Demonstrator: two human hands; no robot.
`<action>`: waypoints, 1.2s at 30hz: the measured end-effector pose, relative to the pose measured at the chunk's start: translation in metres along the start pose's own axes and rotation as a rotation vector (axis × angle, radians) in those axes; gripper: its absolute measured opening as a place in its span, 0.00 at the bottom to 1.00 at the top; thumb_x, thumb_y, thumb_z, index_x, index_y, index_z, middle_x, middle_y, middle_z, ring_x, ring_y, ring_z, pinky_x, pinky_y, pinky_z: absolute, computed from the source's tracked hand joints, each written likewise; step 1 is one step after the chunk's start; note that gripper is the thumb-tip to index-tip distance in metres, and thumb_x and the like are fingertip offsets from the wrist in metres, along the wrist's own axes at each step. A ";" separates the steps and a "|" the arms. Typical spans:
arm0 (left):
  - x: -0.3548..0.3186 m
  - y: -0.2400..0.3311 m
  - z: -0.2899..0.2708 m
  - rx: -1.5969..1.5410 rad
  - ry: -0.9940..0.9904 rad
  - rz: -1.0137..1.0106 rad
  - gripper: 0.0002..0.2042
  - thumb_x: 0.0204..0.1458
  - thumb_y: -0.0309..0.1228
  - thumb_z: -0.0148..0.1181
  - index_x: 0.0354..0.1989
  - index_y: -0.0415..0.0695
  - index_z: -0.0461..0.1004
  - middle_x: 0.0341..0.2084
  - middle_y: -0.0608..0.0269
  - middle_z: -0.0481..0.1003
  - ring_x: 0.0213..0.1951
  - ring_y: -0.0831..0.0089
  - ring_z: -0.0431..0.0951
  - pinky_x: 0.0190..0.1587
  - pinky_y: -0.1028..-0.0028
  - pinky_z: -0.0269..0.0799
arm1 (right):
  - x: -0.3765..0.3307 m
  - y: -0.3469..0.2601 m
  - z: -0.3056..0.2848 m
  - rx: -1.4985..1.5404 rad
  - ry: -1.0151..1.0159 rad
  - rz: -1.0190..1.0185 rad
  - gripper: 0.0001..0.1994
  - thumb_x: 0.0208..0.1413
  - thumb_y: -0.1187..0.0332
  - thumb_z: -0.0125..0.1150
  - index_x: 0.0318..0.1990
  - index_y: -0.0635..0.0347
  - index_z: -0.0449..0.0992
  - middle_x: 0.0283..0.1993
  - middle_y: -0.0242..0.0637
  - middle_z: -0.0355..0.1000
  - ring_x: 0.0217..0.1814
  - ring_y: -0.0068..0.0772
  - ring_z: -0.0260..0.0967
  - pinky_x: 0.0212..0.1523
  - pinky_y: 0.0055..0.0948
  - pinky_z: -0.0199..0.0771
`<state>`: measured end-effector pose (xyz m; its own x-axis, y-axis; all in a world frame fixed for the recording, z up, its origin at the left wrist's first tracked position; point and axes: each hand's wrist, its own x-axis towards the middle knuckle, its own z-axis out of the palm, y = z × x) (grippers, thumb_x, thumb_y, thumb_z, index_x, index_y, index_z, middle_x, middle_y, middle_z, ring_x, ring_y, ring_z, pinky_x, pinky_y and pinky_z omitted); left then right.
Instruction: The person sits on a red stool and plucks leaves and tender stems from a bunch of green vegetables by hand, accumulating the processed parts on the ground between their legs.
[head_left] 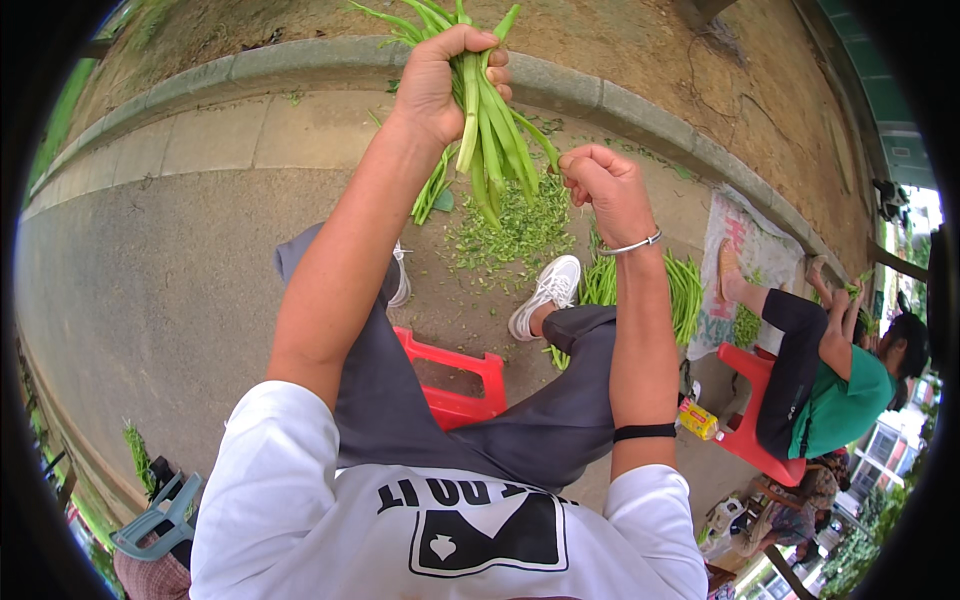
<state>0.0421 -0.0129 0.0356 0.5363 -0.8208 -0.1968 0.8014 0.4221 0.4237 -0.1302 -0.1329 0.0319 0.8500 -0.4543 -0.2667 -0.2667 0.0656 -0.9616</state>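
Observation:
My left hand [452, 85] is closed around a bunch of long green vegetable stalks [500, 130], held up in front of me. Their cut-looking ends hang down, and thinner tops stick out above the fist. With thumb and forefinger, my right hand [608, 188] pinches the end of one stalk that angles out of the bunch to the right. On the ground below lies a heap of chopped green bits [515, 235]. More long stalks [685, 295] are piled beside my right foot, partly hidden by my forearm. A smaller bundle [430, 192] lies beyond my left knee.
I sit on a red plastic stool [455, 380]. To the right, a person in a green top [850, 395] sits on another red stool [745, 400] beside a whitish printed sack [745, 250]. A yellow-labelled bottle [700, 420] stands near it. A stone kerb [300, 65] curves ahead; a blue-grey stool [160, 520] is behind left.

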 end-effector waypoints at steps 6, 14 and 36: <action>0.001 -0.003 0.001 -0.033 0.015 -0.007 0.06 0.43 0.24 0.51 0.22 0.43 0.60 0.16 0.67 0.61 0.17 0.78 0.61 0.20 0.76 0.61 | 0.003 0.000 0.003 0.049 0.189 -0.056 0.06 0.44 0.71 0.55 0.22 0.62 0.75 0.19 0.27 0.67 0.20 0.14 0.59 0.20 0.16 0.59; 0.002 0.014 -0.008 -0.219 -0.070 -0.028 0.05 0.44 0.24 0.50 0.24 0.42 0.60 0.18 0.65 0.63 0.17 0.77 0.62 0.21 0.76 0.63 | 0.007 -0.003 -0.037 0.153 0.514 -0.110 0.05 0.45 0.70 0.59 0.25 0.63 0.76 0.20 0.28 0.68 0.18 0.14 0.59 0.20 0.15 0.60; 0.013 -0.001 -0.014 -0.014 0.276 0.178 0.04 0.42 0.23 0.54 0.23 0.39 0.65 0.16 0.60 0.68 0.18 0.71 0.69 0.24 0.73 0.70 | -0.015 0.001 0.002 -0.225 0.187 -0.403 0.10 0.45 0.72 0.62 0.37 0.63 0.74 0.32 0.36 0.72 0.29 0.20 0.70 0.28 0.18 0.70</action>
<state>0.0516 -0.0184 0.0198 0.7182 -0.5992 -0.3538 0.6913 0.5565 0.4608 -0.1419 -0.1245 0.0346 0.8153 -0.5568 0.1591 -0.0429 -0.3321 -0.9423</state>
